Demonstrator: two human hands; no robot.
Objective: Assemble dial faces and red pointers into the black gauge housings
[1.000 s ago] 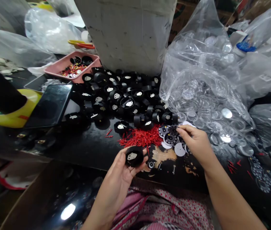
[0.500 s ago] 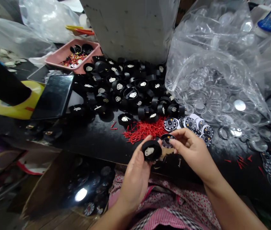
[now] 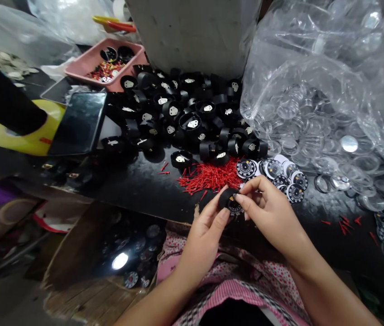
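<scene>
My left hand (image 3: 208,222) is closed around a round black gauge housing (image 3: 225,197) above the front edge of the black table. Pinched in the fingers of my right hand (image 3: 263,201) is a black printed dial disc (image 3: 235,207) with white markings, which is against the housing's open face. Whether it sits inside the rim I cannot tell, since fingers cover part of it. Just beyond my hands lie a heap of red pointers (image 3: 212,175) and a spread of loose dial discs (image 3: 282,176). Behind these are piled many black housings (image 3: 178,108) with pale metal plates inside.
A clear bag of transparent round covers (image 3: 307,117) spills at the right. On the left stand a phone (image 3: 76,122), a yellow tape roll (image 3: 22,136) and a pink tray (image 3: 110,81) of small parts. Below the table edge is a box (image 3: 66,267) with finished-looking dials.
The dial disc and the housing have come together between my hands; before, they were held apart. My left hand has turned the housing. The view has shifted slightly.
</scene>
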